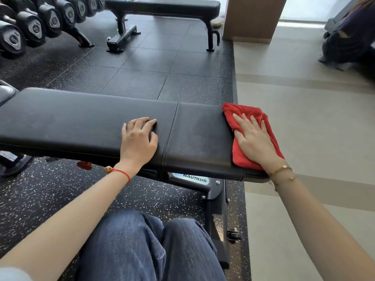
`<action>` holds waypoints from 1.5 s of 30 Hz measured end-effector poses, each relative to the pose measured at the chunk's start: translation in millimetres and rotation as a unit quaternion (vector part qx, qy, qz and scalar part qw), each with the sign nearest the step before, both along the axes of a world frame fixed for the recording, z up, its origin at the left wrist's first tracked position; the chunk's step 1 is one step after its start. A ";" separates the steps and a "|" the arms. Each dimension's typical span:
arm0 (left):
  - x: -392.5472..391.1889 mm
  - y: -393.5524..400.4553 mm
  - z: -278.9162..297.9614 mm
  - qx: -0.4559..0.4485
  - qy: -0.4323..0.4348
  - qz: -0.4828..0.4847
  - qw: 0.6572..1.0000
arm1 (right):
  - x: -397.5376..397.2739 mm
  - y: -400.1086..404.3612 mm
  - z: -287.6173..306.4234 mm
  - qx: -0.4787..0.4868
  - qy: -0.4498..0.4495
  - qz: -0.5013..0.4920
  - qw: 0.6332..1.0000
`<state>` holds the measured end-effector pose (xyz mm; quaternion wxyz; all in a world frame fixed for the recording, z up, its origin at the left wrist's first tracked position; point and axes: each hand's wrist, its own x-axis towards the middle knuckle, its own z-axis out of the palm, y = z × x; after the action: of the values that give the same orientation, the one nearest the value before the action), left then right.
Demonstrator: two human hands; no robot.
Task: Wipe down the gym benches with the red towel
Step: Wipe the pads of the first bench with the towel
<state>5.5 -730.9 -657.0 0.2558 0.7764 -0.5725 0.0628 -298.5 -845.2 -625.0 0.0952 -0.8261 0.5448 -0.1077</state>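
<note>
Red Towel at the End of the Padded Desk

Red towel, soft and crumpled, lay on the right end of the long black padded desk. One edge of the cloth hung a little past the end of the pad. The right hand pressed flat on top of it, with the fingers straight and spread, so it was not clenched around the cloth. The left hand rested on the middle of the black pad, well apart from the towel, with the fingers bent a little and nothing held in it.

The towel looked light and floppy. It would likely bunch up or fold over if it was pushed from one corner. A flat palm in the middle of the cloth seemed the best place to hold it, so the whole cloth would slide along. The pad looked smooth, so the towel would probably glide easily. Most of the pad stretched away to the left and probably was not wiped yet.

A second black flat bench stood farther back on the dark rubber floor, next to a row of black dumbbells. It probably needed wiping too.
</note>
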 end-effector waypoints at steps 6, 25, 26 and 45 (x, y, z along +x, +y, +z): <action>-2.7 -1.0 1.5 0.002 -0.003 0.014 1.000 | 60.1 -32.9 4.6 0.002 0.015 0.000 1.000; -0.8 -0.2 1.0 -0.001 -0.004 0.008 1.000 | 82.6 -15.5 4.8 -0.003 0.026 0.060 0.998; -1.3 -0.7 1.5 0.001 -0.004 0.010 1.000 | 94.6 -12.8 4.8 -0.004 0.025 0.075 0.997; -2.0 -0.8 4.9 0.014 -0.009 0.019 1.000 | 131.9 -24.6 2.7 0.005 0.003 0.108 0.994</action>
<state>3.6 -731.7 -652.0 0.2390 0.7897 -0.5611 0.0666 -166.7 -869.8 -622.3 0.1092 -0.8797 0.4536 -0.0919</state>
